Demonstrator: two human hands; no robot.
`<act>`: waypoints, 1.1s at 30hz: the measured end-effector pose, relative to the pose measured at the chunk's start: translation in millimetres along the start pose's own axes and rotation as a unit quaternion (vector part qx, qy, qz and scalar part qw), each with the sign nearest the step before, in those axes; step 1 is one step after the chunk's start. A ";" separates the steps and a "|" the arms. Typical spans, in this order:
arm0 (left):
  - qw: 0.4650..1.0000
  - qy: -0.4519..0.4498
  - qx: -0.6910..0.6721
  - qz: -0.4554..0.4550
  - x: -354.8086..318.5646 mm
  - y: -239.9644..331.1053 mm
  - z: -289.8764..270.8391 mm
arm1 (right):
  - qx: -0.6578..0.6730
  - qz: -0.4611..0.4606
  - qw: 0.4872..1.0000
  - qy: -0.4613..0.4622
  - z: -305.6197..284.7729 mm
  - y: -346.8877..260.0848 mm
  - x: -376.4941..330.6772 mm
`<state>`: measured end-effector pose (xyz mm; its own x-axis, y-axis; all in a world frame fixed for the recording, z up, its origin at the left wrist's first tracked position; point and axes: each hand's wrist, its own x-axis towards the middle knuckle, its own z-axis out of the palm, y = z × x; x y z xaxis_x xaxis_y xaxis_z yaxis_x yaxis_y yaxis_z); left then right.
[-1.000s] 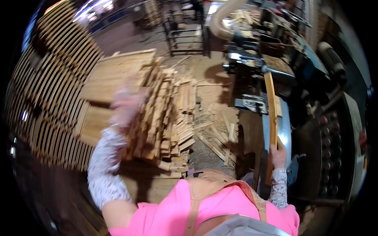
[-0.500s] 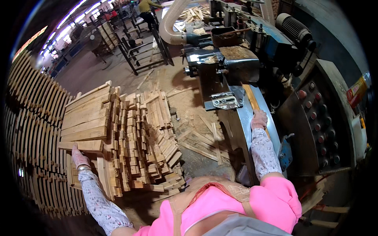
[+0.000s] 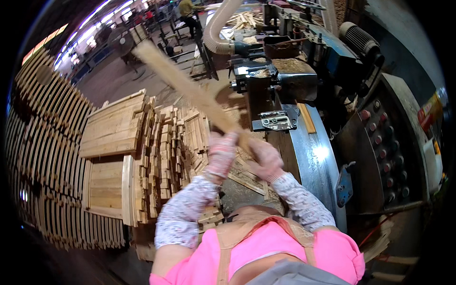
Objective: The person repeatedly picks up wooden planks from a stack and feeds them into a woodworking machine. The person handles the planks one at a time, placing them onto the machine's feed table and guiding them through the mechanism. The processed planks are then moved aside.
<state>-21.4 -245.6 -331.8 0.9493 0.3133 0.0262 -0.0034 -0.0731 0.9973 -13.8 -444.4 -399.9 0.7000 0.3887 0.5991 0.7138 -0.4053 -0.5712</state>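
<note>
A pale wooden board, smeared by motion, slants up and to the left in front of me. My left hand, in a pinkish glove, is closed round it near its lower end. Close beside it, my right hand, gloved too, grips the board's near end; some of its fingers are hidden. A second board lies on the metal machine bed, its far end under the machine. To the left is a stack of boards, with a board standing out along its near side.
Slatted wood stacks rise at the far left. The woodworking machine has a ribbed hose and a motor. A button panel stands at the right. Wood strips litter the floor, and a person stands far back.
My left hand has lifted a board off the stack and brought it to the middle. My right hand has left the board on the machine bed, which now lies further in, and joined the left.
</note>
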 end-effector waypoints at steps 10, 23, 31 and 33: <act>0.975 -0.205 0.068 -0.050 -14.5 -37.0 21.4 | -0.370 0.405 0.834 -0.052 -166.2 -35.5 -338.4; 0.862 0.324 0.334 0.204 101.6 82.1 -262.6 | -0.395 0.355 0.842 0.094 -114.0 205.4 -159.9; 0.779 0.598 0.187 -0.021 32.4 52.7 -618.0 | -0.308 0.309 0.899 0.040 -128.0 64.1 -289.1; 0.801 0.582 0.098 -0.103 89.0 -36.8 -527.2 | -0.396 0.388 0.832 0.001 -155.9 -11.8 -331.2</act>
<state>-102.5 284.2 -330.0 -0.0123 0.9997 0.0219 0.2740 -0.0177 0.9616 -257.3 -697.3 -504.1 0.9435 -0.2448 0.2233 -0.1908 -0.9524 -0.2375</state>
